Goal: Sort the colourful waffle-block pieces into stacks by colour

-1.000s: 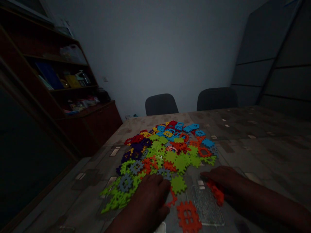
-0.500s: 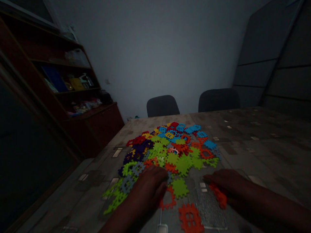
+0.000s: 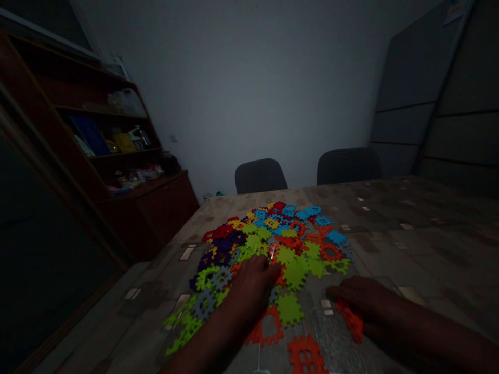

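My left hand [image 3: 253, 283] reaches into the heap of interlocking plastic tiles, thumb and fingers bent towards each other. At its fingertips a small pale pink piece [image 3: 273, 252] stands on edge, seemingly pinched. Beyond and right of this hand lie lime green tiles [image 3: 295, 272]. My right hand [image 3: 362, 296], to the right of the heap, is closed on an orange interlocking tile [image 3: 352, 319], held tilted low over the table; the fingers partly hide it. Between my hands lie a green square tile [image 3: 289, 309], an orange arch tile [image 3: 277, 340] and an orange window tile [image 3: 306, 356].
Blue tiles [image 3: 307, 213] and purple tiles [image 3: 226, 244] form the far and left parts of the heap. A patterned cloth covers the table [image 3: 390, 234]. Two dark chairs [image 3: 260, 175] stand behind it. A wooden shelf unit [image 3: 163, 195] is at the left. The room is dim.
My left hand has moved forward and slightly right, deeper into the heap. The pink piece, flat before, now stands on edge at its fingertips. My right hand stays put with its orange tile.
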`<state>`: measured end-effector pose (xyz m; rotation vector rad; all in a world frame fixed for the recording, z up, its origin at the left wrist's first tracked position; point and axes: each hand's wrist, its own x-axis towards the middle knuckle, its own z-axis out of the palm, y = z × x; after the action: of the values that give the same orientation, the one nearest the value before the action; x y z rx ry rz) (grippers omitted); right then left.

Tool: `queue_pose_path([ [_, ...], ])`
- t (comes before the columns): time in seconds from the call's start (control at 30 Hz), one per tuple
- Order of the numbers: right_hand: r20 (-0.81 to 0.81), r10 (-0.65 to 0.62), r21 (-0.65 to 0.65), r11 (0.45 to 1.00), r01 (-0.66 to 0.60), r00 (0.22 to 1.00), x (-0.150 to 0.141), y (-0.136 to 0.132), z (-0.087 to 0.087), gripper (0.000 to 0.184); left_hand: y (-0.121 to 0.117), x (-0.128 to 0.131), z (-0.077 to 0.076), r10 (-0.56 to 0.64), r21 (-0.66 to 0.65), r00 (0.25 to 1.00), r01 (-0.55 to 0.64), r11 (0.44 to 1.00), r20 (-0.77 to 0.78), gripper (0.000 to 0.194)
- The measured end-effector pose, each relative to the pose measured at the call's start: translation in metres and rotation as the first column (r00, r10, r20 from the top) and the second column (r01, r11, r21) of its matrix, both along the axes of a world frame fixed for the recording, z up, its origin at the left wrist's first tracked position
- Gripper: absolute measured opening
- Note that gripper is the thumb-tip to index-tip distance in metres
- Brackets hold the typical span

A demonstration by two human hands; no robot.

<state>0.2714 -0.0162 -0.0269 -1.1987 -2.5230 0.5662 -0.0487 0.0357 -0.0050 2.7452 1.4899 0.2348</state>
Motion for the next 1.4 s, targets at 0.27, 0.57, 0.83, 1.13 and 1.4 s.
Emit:
queue_pose_path([
  [0.27, -0.041, -0.03, 0.019, 0.999, 0.031, 0.999, 0.002, -0.004, -0.009, 0.045, 0.034, 0.023, 0.015, -0.092, -0.045, 0.995, 0.091, 0.995, -0.04, 0.032],
  [0.57, -0.052, -0.059, -0.017, 0.998, 0.058, 0.997, 0.0, -0.007, -0.005, 0.047, 0.048, 0.031, 0.021, -0.16, -0.143, 0.987, 0.155, 0.977, -0.026, 0.031],
  [0.83, -0.04, -0.006, -0.03, 1.0, 0.005, 0.999, 0.003, -0.003, -0.007, 0.051, 0.049, 0.025, 0.02, -0.14, -0.199, 0.988, 0.15, 0.969, 0.064, 0.049],
  [1.13, -0.042, -0.009, -0.043, 0.999, 0.008, 0.999, 0.0, -0.004, -0.003, 0.055, 0.013, -0.002, 0.022, 0.006, -0.199, 0.967, 0.046, 0.979, 0.254, 0.047],
  [1.4, -0.04, -0.034, -0.039, 0.999, 0.033, 0.999, 0.006, -0.003, -0.011, 0.068, -0.068, 0.0, 0.022, 0.106, -0.415, 0.911, 0.076, 0.907, 0.398, 0.034],
])
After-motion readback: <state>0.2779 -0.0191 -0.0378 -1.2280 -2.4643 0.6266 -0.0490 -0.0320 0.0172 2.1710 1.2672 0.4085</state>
